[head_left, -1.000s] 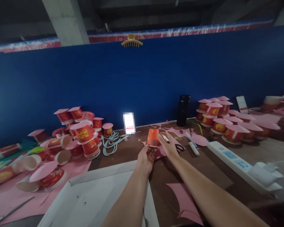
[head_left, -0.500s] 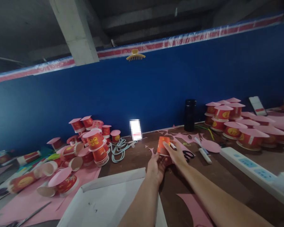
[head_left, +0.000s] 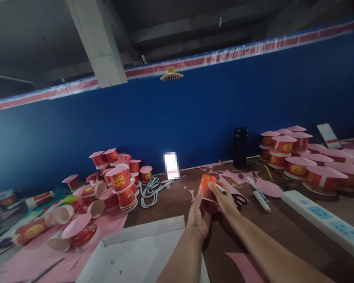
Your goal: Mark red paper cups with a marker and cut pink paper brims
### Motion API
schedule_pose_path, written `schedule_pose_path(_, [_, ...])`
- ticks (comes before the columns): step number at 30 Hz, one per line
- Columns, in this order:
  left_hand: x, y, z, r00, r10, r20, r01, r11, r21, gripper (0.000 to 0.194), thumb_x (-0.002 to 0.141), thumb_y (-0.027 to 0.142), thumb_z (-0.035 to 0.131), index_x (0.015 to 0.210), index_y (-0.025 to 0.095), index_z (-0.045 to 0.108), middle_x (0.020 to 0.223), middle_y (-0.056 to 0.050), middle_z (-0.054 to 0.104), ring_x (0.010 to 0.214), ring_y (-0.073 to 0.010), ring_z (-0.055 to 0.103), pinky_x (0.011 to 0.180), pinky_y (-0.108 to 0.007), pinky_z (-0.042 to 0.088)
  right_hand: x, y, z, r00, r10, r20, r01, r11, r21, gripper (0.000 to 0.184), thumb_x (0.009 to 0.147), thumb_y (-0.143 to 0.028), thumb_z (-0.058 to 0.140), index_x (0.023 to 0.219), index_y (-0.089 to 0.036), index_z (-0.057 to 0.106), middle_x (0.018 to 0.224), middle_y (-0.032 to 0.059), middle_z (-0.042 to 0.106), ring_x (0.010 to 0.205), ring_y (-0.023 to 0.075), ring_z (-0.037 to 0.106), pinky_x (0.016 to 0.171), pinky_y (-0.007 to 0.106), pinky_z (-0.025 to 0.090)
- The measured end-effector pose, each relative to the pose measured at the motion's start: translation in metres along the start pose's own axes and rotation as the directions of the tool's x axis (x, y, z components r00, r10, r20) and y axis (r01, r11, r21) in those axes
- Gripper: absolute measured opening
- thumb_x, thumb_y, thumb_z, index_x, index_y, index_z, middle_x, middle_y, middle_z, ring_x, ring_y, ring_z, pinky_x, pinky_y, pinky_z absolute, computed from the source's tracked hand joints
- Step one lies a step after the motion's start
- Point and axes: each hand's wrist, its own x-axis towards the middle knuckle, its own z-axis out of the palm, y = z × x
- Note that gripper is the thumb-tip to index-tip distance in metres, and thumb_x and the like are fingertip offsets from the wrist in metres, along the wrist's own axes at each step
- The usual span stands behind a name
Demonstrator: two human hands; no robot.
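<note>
Between my hands, above the brown table, is a red paper cup [head_left: 207, 186], turned upside down with its rim low. My left hand [head_left: 199, 218] cradles it from the left and below, fingers wrapped at the rim. At the cup's right side, my right hand [head_left: 224, 198] presses against it with its fingers and also keeps a white marker-like pen [head_left: 221, 189] with a dark end in its grip. Black-handled scissors [head_left: 240, 199] lie just right of my right hand. Pink paper scraps [head_left: 191, 193] are scattered behind the cup.
Red cups with pink paper discs stand piled at left [head_left: 119, 179] and right [head_left: 297, 167]. A white box lid [head_left: 129, 251] lies in front. Nearby are a power strip [head_left: 321, 214], a black thermos [head_left: 240, 147], a coiled cable [head_left: 150, 192] and a white glue-stick-like tube [head_left: 262, 201].
My left hand has shifted slightly up around the cup, which looks a little more tilted. The whole view has moved slightly, so things sit lower and further right.
</note>
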Motion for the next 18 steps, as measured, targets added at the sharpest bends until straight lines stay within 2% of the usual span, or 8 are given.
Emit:
schedule_pose_path(2, [-0.001, 0.003, 0.002, 1.000, -0.019, 0.009, 0.019, 1.000, -0.007, 0.034, 0.080, 0.039, 0.061, 0.100, 0.012, 0.067, 0.101, -0.012, 0.069, 0.082, -0.0193, 0.066, 0.076, -0.030, 0.053, -0.004, -0.002, 0.002, 0.995, 0.099, 0.027, -0.099, 0.995, 0.022, 0.043, 0.071, -0.048, 0.069, 0.103, -0.021, 0.060, 0.088, 0.0025, 0.068, 0.079, 0.0211, 0.067, 0.071, 0.034, 0.057])
schedule_pose_path(4, [-0.002, 0.005, 0.004, 0.999, -0.026, 0.022, 0.026, 0.999, -0.021, 0.038, 0.081, 0.043, 0.059, 0.102, 0.013, 0.067, 0.106, -0.013, 0.068, 0.091, -0.0224, 0.066, 0.079, -0.032, 0.053, -0.007, -0.003, 0.004, 0.993, 0.118, 0.031, -0.119, 0.993, 0.026, 0.045, 0.072, -0.048, 0.069, 0.106, -0.023, 0.057, 0.092, 0.0017, 0.067, 0.084, 0.0209, 0.066, 0.076, 0.034, 0.056])
schedule_pose_path(7, [0.000, 0.007, 0.007, 0.999, -0.022, 0.034, 0.025, 0.997, -0.072, 0.039, 0.083, 0.045, 0.056, 0.102, 0.013, 0.068, 0.110, -0.013, 0.067, 0.097, -0.0235, 0.065, 0.082, -0.032, 0.052, -0.011, -0.003, 0.007, 0.995, 0.094, 0.027, -0.094, 0.995, 0.013, 0.047, 0.072, -0.049, 0.069, 0.108, -0.023, 0.054, 0.096, 0.0017, 0.066, 0.089, 0.0210, 0.065, 0.079, 0.033, 0.055])
schedule_pose_path(13, [0.020, 0.004, 0.011, 0.993, -0.024, -0.112, 0.007, 0.988, -0.153, 0.041, 0.082, 0.048, 0.056, 0.093, 0.011, 0.070, 0.097, -0.014, 0.070, 0.087, -0.0224, 0.067, 0.082, -0.032, 0.052, -0.012, 0.005, 0.009, 0.999, -0.031, 0.024, 0.033, 0.993, -0.113, 0.051, 0.071, -0.047, 0.070, 0.112, -0.021, 0.054, 0.103, 0.0046, 0.064, 0.092, 0.0209, 0.062, 0.083, 0.035, 0.052])
schedule_pose_path(18, [0.031, 0.002, 0.004, 0.995, -0.049, -0.083, 0.030, 0.976, -0.214, 0.036, 0.079, 0.041, 0.063, 0.094, 0.009, 0.070, 0.096, -0.013, 0.071, 0.087, -0.0212, 0.067, 0.086, -0.033, 0.051, -0.011, 0.009, 0.006, 0.993, -0.106, 0.052, 0.113, 0.981, -0.155, 0.049, 0.075, -0.045, 0.067, 0.115, -0.020, 0.053, 0.106, 0.0061, 0.063, 0.095, 0.0213, 0.061, 0.087, 0.037, 0.050])
